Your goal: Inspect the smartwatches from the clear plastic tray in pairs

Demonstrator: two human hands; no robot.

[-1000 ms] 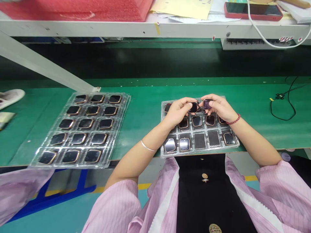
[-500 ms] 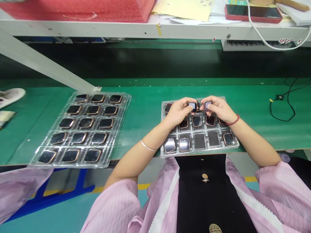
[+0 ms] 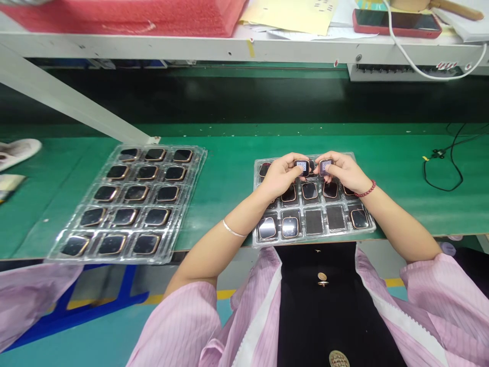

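Observation:
My left hand [image 3: 283,174] is closed on a square smartwatch [image 3: 302,167], its thumb over the lit screen, which shows a QR-like code. A second smartwatch [image 3: 325,166], also lit with a code, is gripped by my right hand [image 3: 344,171], thumb at its lower edge. Both are held side by side above the far part of a clear plastic tray [image 3: 301,243]. Dark-screened watches, such as the near-left one [image 3: 290,227], lie in the tray's pockets. Two pockets in the near row, one of them the square pocket [image 3: 314,222], hold no watch. My hands hide part of the far row.
To the left, stacked clear trays [image 3: 183,214] carry several more watches. A white shelf [image 3: 191,47] crosses above the green bench [image 3: 225,178], bearing a red phone [image 3: 397,23] and papers. A slanted white post [image 3: 76,97] stands at left, and a black cable [image 3: 443,189] lies at right.
My hands and both smartwatches stay almost where they were. The view has shifted very slightly.

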